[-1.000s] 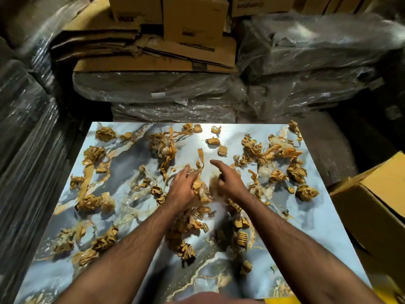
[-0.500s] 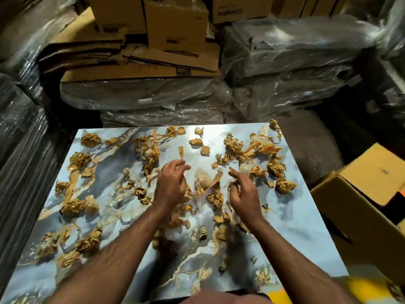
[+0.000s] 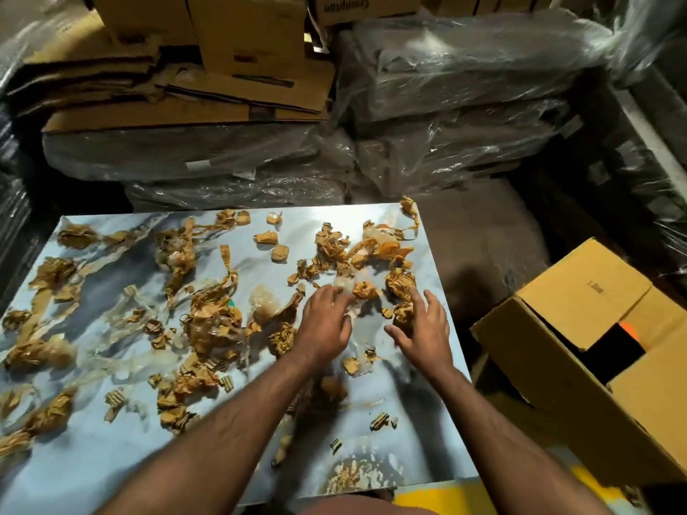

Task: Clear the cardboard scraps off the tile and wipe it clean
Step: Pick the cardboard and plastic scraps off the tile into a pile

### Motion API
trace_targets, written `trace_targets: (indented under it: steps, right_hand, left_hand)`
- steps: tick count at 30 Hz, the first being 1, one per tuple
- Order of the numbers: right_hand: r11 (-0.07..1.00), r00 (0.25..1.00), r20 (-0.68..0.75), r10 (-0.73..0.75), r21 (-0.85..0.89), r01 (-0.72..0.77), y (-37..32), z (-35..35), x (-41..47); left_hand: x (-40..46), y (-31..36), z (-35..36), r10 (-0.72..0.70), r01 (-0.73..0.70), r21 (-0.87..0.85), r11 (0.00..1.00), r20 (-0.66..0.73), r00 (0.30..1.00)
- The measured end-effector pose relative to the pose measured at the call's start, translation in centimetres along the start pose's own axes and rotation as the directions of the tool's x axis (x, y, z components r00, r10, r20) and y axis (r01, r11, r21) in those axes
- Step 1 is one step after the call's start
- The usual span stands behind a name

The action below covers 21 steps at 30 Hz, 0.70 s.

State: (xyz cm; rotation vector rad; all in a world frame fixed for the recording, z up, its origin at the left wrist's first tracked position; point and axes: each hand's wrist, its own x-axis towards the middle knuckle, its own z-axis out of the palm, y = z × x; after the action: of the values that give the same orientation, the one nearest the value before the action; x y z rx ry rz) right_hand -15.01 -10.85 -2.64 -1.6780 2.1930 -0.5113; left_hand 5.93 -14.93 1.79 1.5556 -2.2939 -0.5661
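Because the cardboard scraps [image 3: 336, 250] are crumpled, torn and mixed with clear film, they look light and soft, likely to crush under a pinch and not slide as one mass. Some look damp or stuck with glue residue; those may need peeling at a loose edge. Judgement: best taken in loose handfuls, raked together with flat fingers, then scooped from beneath.

- Scraps lie all over the tile [image 3: 93, 451], thickest at centre-left and at the far right corner; the near-left strip is barer.
- Left hand [image 3: 325, 323]: fingers extended and spread, tips on a pale film lump and a scrap; nothing gripped.
- Right hand [image 3: 423, 328]: fingers spread and lightly bent, palm against a crumpled wad [image 3: 403, 315]; no closed hold visible.
- Tile surface: glossy, blue-grey marbled, smeared with pale streaks and a crusted patch [image 3: 357, 475] at the near edge. Probably slick; the smears will need wiping, and no cloth is visible.

Surroundings: an open cardboard box [image 3: 580, 369] stands just beside the tile's right edge, a plausible place for waste. Plastic-wrapped bundles [image 3: 446, 117] and flattened cartons [image 3: 178, 91] are stacked behind. Dim storage space, tight on all sides.
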Motion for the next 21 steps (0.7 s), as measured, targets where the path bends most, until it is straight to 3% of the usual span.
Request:
trace_targets:
  steps: [4,10,16,21]
  right_hand:
    - [0.992,0.99,0.113,-0.081,-0.089,0.091,1.0,0.7,3.6]
    - [0.953,0.962,0.195,-0.192,-0.199,0.23,1.0,1.8,8.7]
    - [0.944,0.953,0.021,-0.301,-0.137,0.302,1.0,3.2,8.0]
    - [0.951,0.954,0.037,-0.298,-0.072,0.3,1.1,3.2,7.4]
  left_hand:
    - [3.2,1.9,1.2,-0.111,0.099,0.114,0.989,0.105,0.988]
    - [5.8,3.1,2.8,-0.193,0.172,0.162,0.972,0.122,0.974]
    - [6.2,2.7,3.8,-0.235,0.216,0.179,0.96,0.092,0.968]
    - [6.6,2.4,4.2,-0.298,0.287,0.191,0.939,0.029,0.954]
